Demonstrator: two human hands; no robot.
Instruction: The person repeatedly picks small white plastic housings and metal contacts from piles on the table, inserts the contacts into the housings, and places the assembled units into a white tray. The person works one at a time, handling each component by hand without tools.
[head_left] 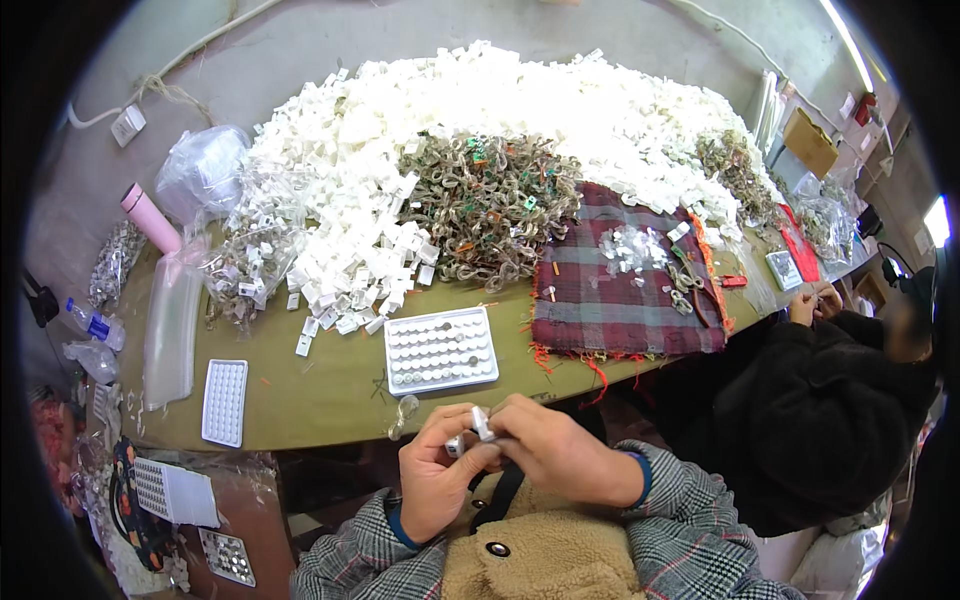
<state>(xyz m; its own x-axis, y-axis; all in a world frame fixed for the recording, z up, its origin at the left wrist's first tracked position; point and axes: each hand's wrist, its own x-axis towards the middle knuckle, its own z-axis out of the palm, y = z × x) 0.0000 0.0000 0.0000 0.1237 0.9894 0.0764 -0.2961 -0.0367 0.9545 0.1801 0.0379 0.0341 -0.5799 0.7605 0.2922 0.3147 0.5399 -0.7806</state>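
Observation:
My left hand (437, 478) and my right hand (568, 452) meet in front of my chest at the table's near edge. Between their fingertips is a small white plastic piece (481, 422), pinched from both sides. A second small white piece (455, 446) shows at the fingers of my left hand. Just beyond, a white tray (443, 389) carries rows of round white parts, a few of them darker. A small loop of clear-grey wire (402, 418) lies at the table edge beside my left hand.
Behind the tray rises a large heap of white plastic pieces (340, 290), with coiled grey wires (490, 210) on it. A plaid cloth (625, 310) holds small clear parts and scissors (690, 285). Left are another tray (225, 402) and a pink tumbler (150, 218). A person in black (815, 420) works at right.

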